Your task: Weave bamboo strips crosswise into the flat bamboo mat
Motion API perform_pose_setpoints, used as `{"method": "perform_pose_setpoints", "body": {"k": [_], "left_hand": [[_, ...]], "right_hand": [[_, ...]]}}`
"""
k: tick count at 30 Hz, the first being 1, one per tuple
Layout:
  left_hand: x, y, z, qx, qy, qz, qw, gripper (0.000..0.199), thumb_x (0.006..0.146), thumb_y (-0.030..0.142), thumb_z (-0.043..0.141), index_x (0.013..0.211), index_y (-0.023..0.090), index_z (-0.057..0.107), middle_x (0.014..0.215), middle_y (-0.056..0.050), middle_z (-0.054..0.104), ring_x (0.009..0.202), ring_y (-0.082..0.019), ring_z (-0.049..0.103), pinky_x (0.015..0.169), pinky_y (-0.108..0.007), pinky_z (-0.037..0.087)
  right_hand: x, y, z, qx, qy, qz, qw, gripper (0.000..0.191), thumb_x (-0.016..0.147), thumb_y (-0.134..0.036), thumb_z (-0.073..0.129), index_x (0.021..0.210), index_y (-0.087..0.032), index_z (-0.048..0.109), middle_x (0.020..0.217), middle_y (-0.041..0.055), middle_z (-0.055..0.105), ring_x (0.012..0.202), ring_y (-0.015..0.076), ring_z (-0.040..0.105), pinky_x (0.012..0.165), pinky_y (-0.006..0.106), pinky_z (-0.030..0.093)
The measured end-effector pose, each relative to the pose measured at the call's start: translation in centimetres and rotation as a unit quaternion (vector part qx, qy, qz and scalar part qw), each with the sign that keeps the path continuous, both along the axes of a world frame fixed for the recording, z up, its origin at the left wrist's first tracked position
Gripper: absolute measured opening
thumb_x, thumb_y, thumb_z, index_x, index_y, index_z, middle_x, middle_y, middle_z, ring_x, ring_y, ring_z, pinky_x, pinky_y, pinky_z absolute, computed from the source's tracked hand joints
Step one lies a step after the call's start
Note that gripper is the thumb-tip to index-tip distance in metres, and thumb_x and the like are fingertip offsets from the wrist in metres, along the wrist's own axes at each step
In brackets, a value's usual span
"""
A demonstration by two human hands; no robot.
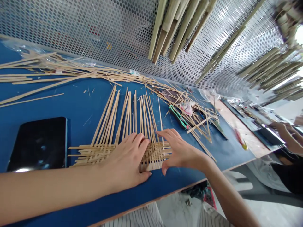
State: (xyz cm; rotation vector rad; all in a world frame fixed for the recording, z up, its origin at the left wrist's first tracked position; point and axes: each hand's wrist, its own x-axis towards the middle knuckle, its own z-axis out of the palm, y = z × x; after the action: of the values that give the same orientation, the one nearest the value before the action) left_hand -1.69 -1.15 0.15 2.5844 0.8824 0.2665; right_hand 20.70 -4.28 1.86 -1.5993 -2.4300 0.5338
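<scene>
A partly woven mat of pale bamboo strips [96, 154] lies on the blue tabletop [78, 115], its loose strips [129, 115] fanning away toward the back. My left hand [129, 156] lies flat across the middle of the weave, fingers forward and thumb toward the near edge. At the weave's right end is my right hand [176, 149], with fingers and thumb spread apart around that edge. Its fingertips are at the upright strips, and nothing is gripped between them. Part of the weave is hidden under my left hand and forearm.
A black tablet [39, 143] lies at the left. Long loose strips [71, 74] run along the back by a perforated metal panel [106, 37]. A green cutter [178, 117] lies beside scraps on the right. Another person's arm [285, 135] shows at the far right.
</scene>
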Motion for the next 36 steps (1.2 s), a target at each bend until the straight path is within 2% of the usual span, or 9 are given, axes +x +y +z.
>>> {"method": "perform_pose_setpoints", "body": {"k": [2,5,8,15,22,27,30,33,36], "left_hand": [[0.0,0.1,0.0,0.018,-0.003,-0.020,1.000,0.065,0.071,0.053,0.068,0.117,0.009,0.061,0.114,-0.016,0.057,0.107,-0.035,0.052,0.096,-0.054,0.045],[0.0,0.4,-0.4,0.062,-0.019,-0.055,0.996,0.066,0.080,0.060,0.059,0.120,0.008,0.061,0.119,-0.017,0.059,0.112,-0.036,0.050,0.098,-0.054,0.043],[0.4,0.7,-0.9,0.089,-0.029,-0.069,0.993,0.068,0.081,0.061,0.059,0.125,0.009,0.058,0.121,-0.017,0.059,0.116,-0.036,0.048,0.101,-0.053,0.041],[2.3,1.3,-0.6,0.049,-0.038,-0.051,0.997,0.065,0.067,0.058,0.073,0.107,0.008,0.062,0.112,-0.016,0.056,0.109,-0.035,0.050,0.097,-0.052,0.043],[2.7,0.8,-1.1,0.071,-0.017,-0.092,0.993,0.055,0.082,0.051,0.062,0.117,0.008,0.060,0.114,-0.014,0.059,0.106,-0.032,0.052,0.095,-0.051,0.044],[2.8,0.5,-0.1,0.050,-0.007,-0.091,0.995,0.073,0.080,0.072,0.055,0.115,0.008,0.063,0.118,-0.016,0.060,0.111,-0.034,0.053,0.099,-0.051,0.044],[0.7,0.1,0.3,0.038,0.000,-0.083,0.996,0.084,0.085,0.072,0.044,0.135,0.005,0.050,0.142,-0.021,0.048,0.128,-0.037,0.046,0.104,-0.052,0.042],[-3.2,0.0,-0.3,0.117,-0.005,-0.049,0.992,0.085,0.088,0.072,0.039,0.142,0.006,0.044,0.152,-0.018,0.037,0.136,-0.036,0.040,0.109,-0.051,0.038],[-7.2,0.1,-1.4,0.213,-0.012,0.006,0.977,0.092,0.087,0.075,0.040,0.150,0.009,0.030,0.155,-0.016,0.032,0.137,-0.036,0.041,0.109,-0.051,0.038]], "right_hand": [[0.6,0.2,0.4,0.006,0.016,-0.011,1.000,0.100,0.057,-0.051,0.088,0.139,-0.016,0.043,0.131,0.0130,0.053,0.123,0.0310,0.047,0.106,0.055,0.040],[1.5,0.2,1.0,0.057,0.026,-0.009,0.998,0.060,0.082,-0.039,0.074,0.133,-0.018,0.051,0.133,0.0127,0.055,0.124,0.0269,0.050,0.105,0.051,0.042],[1.7,-0.1,0.8,0.098,0.021,0.003,0.995,0.038,0.088,-0.034,0.067,0.123,-0.021,0.061,0.131,0.0119,0.057,0.120,0.0270,0.052,0.102,0.052,0.044],[0.4,-0.1,-0.3,0.068,0.013,0.017,0.997,0.067,0.059,-0.053,0.087,0.110,-0.017,0.063,0.114,0.0117,0.061,0.111,0.0294,0.050,0.098,0.050,0.047],[-0.3,-0.4,0.2,0.060,-0.050,0.028,0.997,0.041,0.069,-0.045,0.084,0.098,-0.019,0.071,0.115,0.0090,0.063,0.111,0.0277,0.050,0.098,0.048,0.045],[-0.9,-0.3,0.5,0.059,-0.054,0.023,0.997,0.031,0.073,-0.048,0.080,0.086,-0.021,0.075,0.110,0.0082,0.064,0.113,0.0285,0.051,0.099,0.048,0.045],[0.0,-0.5,0.4,0.094,0.009,0.039,0.995,0.040,0.079,-0.050,0.074,0.106,-0.020,0.072,0.120,0.0108,0.063,0.120,0.0282,0.050,0.103,0.050,0.043],[0.9,-1.5,0.1,0.150,0.032,0.010,0.988,0.060,0.091,-0.056,0.057,0.136,-0.017,0.052,0.139,0.0168,0.053,0.131,0.0298,0.045,0.107,0.055,0.040],[0.4,-2.3,-0.4,0.170,-0.017,-0.016,0.985,0.064,0.099,-0.051,0.043,0.150,-0.015,0.031,0.152,0.0188,0.038,0.142,0.0300,0.033,0.111,0.057,0.035]]}}
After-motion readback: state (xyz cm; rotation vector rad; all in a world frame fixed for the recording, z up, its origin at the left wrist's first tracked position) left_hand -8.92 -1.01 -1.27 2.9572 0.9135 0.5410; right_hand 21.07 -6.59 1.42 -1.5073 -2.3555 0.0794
